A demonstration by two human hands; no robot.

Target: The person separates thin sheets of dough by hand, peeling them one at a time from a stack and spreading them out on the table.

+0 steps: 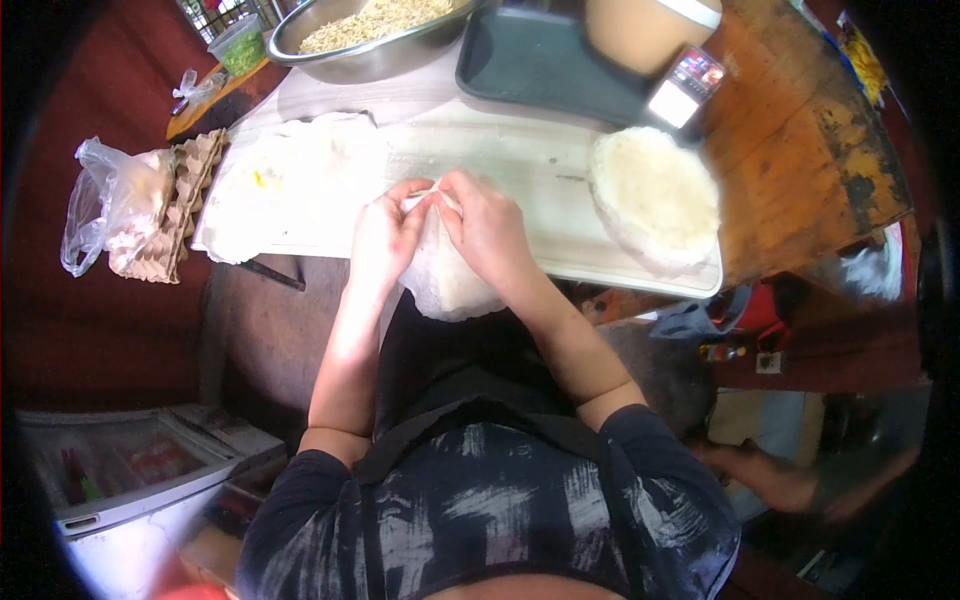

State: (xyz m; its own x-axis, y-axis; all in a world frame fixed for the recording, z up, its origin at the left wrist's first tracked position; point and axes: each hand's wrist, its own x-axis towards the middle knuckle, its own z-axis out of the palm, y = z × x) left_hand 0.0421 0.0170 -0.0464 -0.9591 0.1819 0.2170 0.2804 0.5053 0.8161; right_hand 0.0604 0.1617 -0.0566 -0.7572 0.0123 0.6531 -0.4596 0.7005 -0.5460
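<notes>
My left hand [388,230] and my right hand [487,228] meet over the front edge of a pale board [545,225]. Both have their fingertips pinched on the upper edge of a thin white wrapper sheet [447,280], which hangs down past the board's edge. To the right lies a stack of round white wrapper sheets [655,190]. More thin white sheets [310,175] are spread flat and overlapping on the left, with a small yellow spot on one.
Behind the board are a steel bowl [400,62] of shredded filling, a dark tray [540,60], a beige container [635,35] and a phone-like device [688,85]. Egg cartons [190,185] and a plastic bag [130,205] sit left. Another person's arm [770,478] shows lower right.
</notes>
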